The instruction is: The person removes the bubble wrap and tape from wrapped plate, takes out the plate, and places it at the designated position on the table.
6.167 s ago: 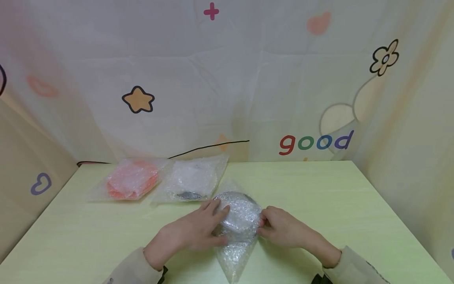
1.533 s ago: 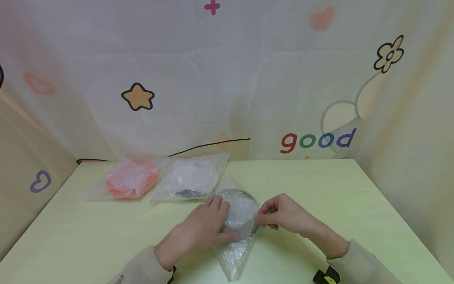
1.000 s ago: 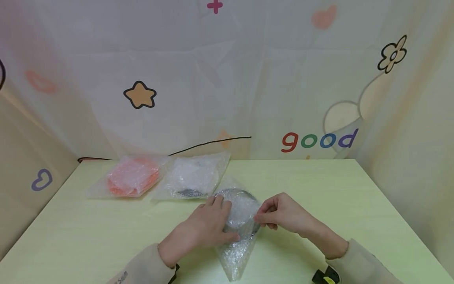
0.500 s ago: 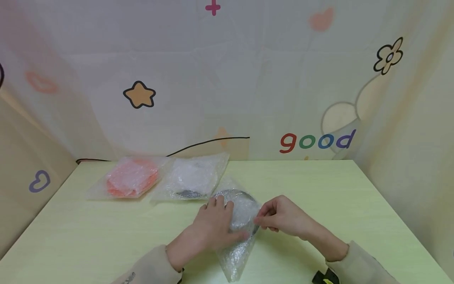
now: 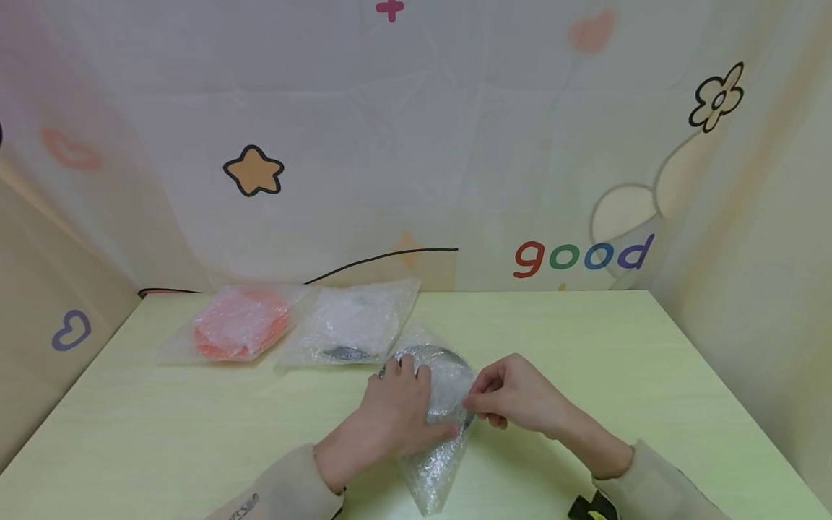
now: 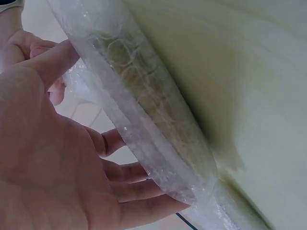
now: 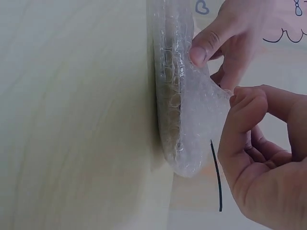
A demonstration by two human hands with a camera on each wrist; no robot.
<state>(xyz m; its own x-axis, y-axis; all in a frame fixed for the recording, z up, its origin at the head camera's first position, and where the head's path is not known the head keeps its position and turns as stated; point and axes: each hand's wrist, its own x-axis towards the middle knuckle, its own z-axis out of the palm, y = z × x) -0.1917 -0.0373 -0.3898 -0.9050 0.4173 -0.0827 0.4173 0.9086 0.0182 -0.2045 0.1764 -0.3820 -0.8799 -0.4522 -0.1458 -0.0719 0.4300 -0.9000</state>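
A bubble-wrapped bundle [image 5: 447, 386] lies on the table in front of me, a dark curved rim showing through the plastic. My left hand [image 5: 399, 413] rests across its left part, fingers spread, thumb reaching toward the near side. In the left wrist view, fingertips press along the wrap's upper edge [image 6: 129, 124]. At the bundle's right side, thumb and forefinger of my right hand [image 5: 520, 393] pinch the wrap. The right wrist view shows that pinched bubble wrap [image 7: 208, 98] drawn up into a peak away from the bundle. What is inside is mostly hidden.
Two more bubble-wrap packages lie toward the back left: one with orange-pink contents [image 5: 242, 325], another whitish with a dark edge [image 5: 354, 325]. The latter nearly meets the bundle's far corner. A patterned cloth [image 5: 338, 159] hangs behind the pale table [image 5: 617, 375].
My left hand has slid right across the bundle over the last second. Compared with the oldest frame, my right hand sits slightly higher while pinching the wrap. The other packages stay put.
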